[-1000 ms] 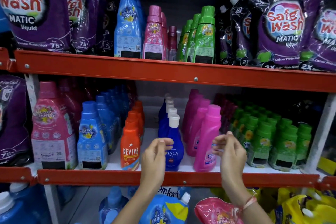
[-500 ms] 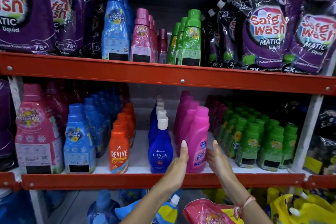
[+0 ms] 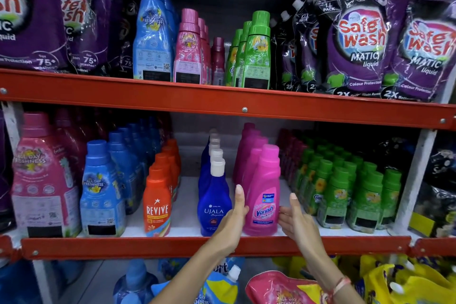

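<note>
A pink Vanish bottle (image 3: 263, 195) stands at the front of its row on the middle shelf (image 3: 138, 245). My left hand (image 3: 233, 219) lies flat against the bottle's left side, fingers straight and pointing up. My right hand (image 3: 294, 222) is open just to the right of the bottle, with its fingertips at the bottle's lower right side. A dark blue Ujala bottle (image 3: 212, 201) with a white cap stands right beside my left hand.
Orange Revive bottles (image 3: 158, 207), blue (image 3: 101, 195) and pink (image 3: 42, 180) softener bottles fill the left; green bottles (image 3: 338, 192) crowd the right. The upper shelf (image 3: 222, 102) holds purple Safe Wash pouches (image 3: 357, 39) and tall bottles. Pouches (image 3: 278, 289) lie below.
My hands left the blue Ujala bottle's area, opened flat and moved right to either side of the pink Vanish bottle. The view also shifted right.
</note>
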Demonstrator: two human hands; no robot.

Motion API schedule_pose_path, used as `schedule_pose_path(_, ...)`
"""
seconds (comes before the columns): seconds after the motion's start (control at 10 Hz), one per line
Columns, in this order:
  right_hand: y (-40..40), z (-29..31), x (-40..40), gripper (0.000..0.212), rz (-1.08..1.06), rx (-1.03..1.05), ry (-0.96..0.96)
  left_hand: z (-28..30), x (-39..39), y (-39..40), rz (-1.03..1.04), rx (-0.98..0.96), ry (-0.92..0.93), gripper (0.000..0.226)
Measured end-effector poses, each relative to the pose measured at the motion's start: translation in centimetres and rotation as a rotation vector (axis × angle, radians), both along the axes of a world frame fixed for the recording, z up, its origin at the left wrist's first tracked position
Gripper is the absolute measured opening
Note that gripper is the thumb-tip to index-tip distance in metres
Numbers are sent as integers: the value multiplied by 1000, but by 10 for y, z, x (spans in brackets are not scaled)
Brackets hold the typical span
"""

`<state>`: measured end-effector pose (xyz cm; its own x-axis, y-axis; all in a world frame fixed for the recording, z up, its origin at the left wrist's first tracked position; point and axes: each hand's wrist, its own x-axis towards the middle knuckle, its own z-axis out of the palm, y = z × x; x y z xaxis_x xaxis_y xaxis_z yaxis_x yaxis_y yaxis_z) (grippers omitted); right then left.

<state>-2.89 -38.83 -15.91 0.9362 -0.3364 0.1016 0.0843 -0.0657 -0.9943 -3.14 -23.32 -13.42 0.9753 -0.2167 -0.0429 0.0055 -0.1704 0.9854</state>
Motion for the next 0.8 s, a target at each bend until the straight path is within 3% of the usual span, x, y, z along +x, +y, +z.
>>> schedule_pose_path(0.3,-2,1,1,66,25,24,3,-9,3,2,-3,-3,-12,145)
schedule_pose_path(0.5,-1,3,-2,65,50,27,26,-6,-2,4,-51,-19,-4,140)
schedule_pose_path(0.6,-2,2,-5,45,52,-5,8,-1,-11,8,-113,57,-102,84)
schedule_pose_path(0.7,-4,11,-11,17,-19,-175,-83,1,-17,19,-36,109,-361,47)
schedule_pose_path(0.8,-9,36,-22,10,-62,-128,-261,21,-23,35,153,89,-708,33)
